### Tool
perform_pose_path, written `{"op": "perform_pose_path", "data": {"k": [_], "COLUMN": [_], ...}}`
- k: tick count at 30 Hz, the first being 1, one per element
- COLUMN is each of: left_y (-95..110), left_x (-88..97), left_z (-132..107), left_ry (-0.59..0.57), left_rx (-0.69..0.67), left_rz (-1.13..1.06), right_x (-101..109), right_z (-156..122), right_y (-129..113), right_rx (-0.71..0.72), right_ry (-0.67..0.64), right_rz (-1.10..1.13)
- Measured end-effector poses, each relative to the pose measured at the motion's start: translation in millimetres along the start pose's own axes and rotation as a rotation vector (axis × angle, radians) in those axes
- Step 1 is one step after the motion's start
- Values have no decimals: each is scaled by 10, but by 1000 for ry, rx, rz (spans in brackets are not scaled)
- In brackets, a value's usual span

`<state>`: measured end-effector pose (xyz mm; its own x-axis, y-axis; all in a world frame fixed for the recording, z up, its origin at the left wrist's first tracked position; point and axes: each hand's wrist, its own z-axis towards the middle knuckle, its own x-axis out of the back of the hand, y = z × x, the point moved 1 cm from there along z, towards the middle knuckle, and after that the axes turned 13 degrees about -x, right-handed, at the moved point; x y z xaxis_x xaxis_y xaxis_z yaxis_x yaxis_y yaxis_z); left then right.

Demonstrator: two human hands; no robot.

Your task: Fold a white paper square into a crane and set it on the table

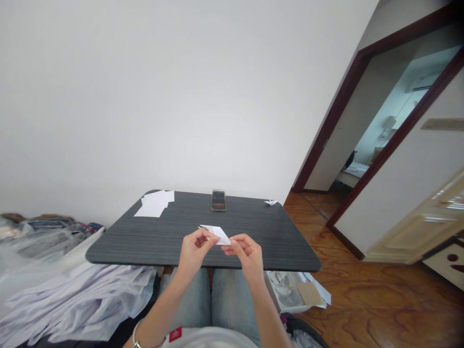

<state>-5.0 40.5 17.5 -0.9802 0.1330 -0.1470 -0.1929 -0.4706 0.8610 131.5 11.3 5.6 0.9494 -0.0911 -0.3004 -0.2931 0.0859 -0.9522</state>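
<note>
A small folded white paper piece (216,233), pointed at both ends, is held over the near edge of a dark wood-grain table (152,237). My left hand (194,251) pinches its left part with thumb and fingers closed. My right hand (244,251) pinches its right tip, fingers curled. Both hands hover above my lap, just over the table's front edge.
A stack of white sheets (155,203) lies at the table's far left. A small dark stand (218,200) sits at the far middle, a tiny folded paper figure (270,202) at the far right corner. Heaps of paper (72,299) lie left; an open doorway (380,140) is at right.
</note>
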Motion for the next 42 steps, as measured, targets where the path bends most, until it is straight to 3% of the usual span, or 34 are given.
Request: {"op": "perform_pose_path", "data": {"k": [5,12,22,28,34,37,42], "left_y": [11,-7,-7,15,57,72,71], "left_x": [8,12,1,5,-24,-34,-36], "left_z": [11,4,1,6,10,5,-18], "left_ry": [2,-25,-59,-66,-39,-29,-41], "left_rx": [-11,-30,-51,-56,-56,-73,-87], "left_rz": [23,49,29,35,41,54,54], "right_x": [15,-4,18,-1,1,2,-16], "right_z": [31,31,41,31,-12,-21,-14], "right_y": [30,36,26,17,33,34,25], "right_rx": [-90,-65,-174,-127,137,132,57], "right_ry": [-42,-23,-57,-39,79,84,86], "right_rz": [17,-60,2,-11,-97,-167,-61]}}
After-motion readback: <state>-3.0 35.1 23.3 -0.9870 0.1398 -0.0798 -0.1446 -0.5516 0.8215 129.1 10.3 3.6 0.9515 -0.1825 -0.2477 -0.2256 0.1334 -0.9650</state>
